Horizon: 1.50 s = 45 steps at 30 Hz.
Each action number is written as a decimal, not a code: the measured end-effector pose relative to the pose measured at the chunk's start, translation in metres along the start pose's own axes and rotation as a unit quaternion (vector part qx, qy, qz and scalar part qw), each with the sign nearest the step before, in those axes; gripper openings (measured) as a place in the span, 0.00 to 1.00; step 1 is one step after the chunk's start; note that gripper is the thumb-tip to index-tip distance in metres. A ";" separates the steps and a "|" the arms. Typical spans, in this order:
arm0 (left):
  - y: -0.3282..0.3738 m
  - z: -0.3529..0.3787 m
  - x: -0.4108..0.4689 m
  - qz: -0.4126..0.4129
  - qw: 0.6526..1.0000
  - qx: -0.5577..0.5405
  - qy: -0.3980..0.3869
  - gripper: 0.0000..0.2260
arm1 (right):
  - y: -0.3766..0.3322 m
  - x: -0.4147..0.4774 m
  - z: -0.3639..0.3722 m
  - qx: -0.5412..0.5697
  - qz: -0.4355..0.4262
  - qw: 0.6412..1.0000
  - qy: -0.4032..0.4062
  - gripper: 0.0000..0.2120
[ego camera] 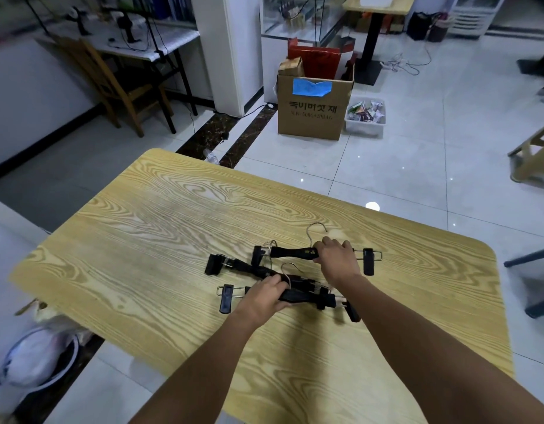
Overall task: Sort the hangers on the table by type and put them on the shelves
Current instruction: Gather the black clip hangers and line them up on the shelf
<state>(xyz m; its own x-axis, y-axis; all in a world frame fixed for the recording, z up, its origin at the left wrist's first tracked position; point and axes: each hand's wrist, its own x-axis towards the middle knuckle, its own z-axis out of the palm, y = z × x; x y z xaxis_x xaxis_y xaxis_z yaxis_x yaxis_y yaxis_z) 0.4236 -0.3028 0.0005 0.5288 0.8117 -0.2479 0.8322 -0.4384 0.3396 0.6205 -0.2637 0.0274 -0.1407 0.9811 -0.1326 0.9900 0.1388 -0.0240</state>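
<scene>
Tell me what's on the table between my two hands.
In the head view, black clip hangers lie overlapped between the left hand and the right hand; each hand grips one hanger's bar.

A shop floor: glass display counter (pixel 298 16), open brown cardboard carton (pixel 315 107), white tub of packaged snacks (pixel 366 116), glossy white tiles (pixel 417 142).

One wooden table (pixel 142 240). On it, black clip hangers (pixel 290 254) in a tangle. Three wire hooks (pixel 315 232) show, so at least three; a fourth cannot be ruled out. Two hands: left hand (pixel 264 296), right hand (pixel 335 260). Beyond the table: one cardboard box (pixel 313 117), one white bin (pixel 365 127), one plastic bottle (pixel 211 156), one wooden chair (pixel 111 84).
</scene>
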 end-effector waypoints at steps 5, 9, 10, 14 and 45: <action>-0.004 0.003 0.001 -0.003 1.000 -0.005 0.005 0.20 | 0.006 -0.002 0.011 0.008 0.017 1.000 -0.018 0.12; -0.009 -0.001 0.009 -0.010 1.000 -0.013 0.004 0.20 | 0.009 -0.006 0.022 0.020 0.019 0.999 -0.041 0.14; -0.010 -0.003 0.011 -0.012 1.000 -0.016 0.001 0.21 | 0.010 -0.006 0.025 0.021 0.021 0.999 -0.046 0.15; -0.022 -0.015 0.019 -0.034 0.999 -0.032 -0.006 0.22 | 0.017 -0.006 0.032 0.026 0.017 0.997 -0.067 0.22; -0.025 -0.014 0.065 -0.056 0.997 -0.049 -0.003 0.18 | 0.049 0.010 0.055 0.056 0.004 0.996 -0.070 0.24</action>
<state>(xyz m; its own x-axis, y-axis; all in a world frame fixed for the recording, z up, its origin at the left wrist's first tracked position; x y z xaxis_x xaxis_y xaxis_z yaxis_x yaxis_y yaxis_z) 0.4346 -0.2336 -0.0114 0.4342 0.8512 -0.2949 0.8660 -0.3041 0.3970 0.6675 -0.2547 -0.0291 -0.1396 0.9528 -0.2697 0.9855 0.1072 -0.1314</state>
